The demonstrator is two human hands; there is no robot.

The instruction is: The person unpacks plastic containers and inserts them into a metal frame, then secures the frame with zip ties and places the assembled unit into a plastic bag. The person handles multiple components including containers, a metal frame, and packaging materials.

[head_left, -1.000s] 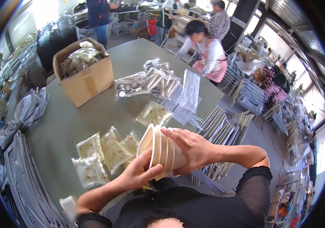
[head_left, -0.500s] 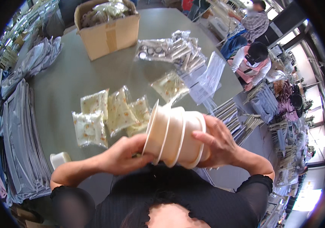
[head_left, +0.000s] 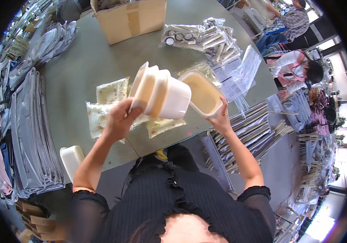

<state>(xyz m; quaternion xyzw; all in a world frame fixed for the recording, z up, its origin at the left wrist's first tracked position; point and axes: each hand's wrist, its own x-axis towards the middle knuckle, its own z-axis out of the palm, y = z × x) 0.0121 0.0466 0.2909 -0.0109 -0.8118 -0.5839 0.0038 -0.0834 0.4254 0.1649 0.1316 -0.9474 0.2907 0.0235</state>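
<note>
Head view: left hand (head_left: 118,121) grips the nested tub stack (head_left: 159,95), right hand (head_left: 221,119) clamps one separated tub (head_left: 202,94) at three o'clock, which next seems to want setting on the bench (head_left: 80,65)

Stack of nested tubs (head_left: 159,94): cream-white plastic, rectangular with rounded corners, about three or four nested (exact count unclear). Held on its side in mid-air above the grey-green table (head_left: 80,60), rims pointing toward the person's left, closed base toward the right. Gripped at the rim end by the left hand (head_left: 118,121).

Single tub (head_left: 201,94): same cream plastic, separate from the stack, just beside its base end. Tilted, open mouth facing up toward the camera; interior looks empty. Held from below at its near edge by the right hand (head_left: 222,119).
</note>
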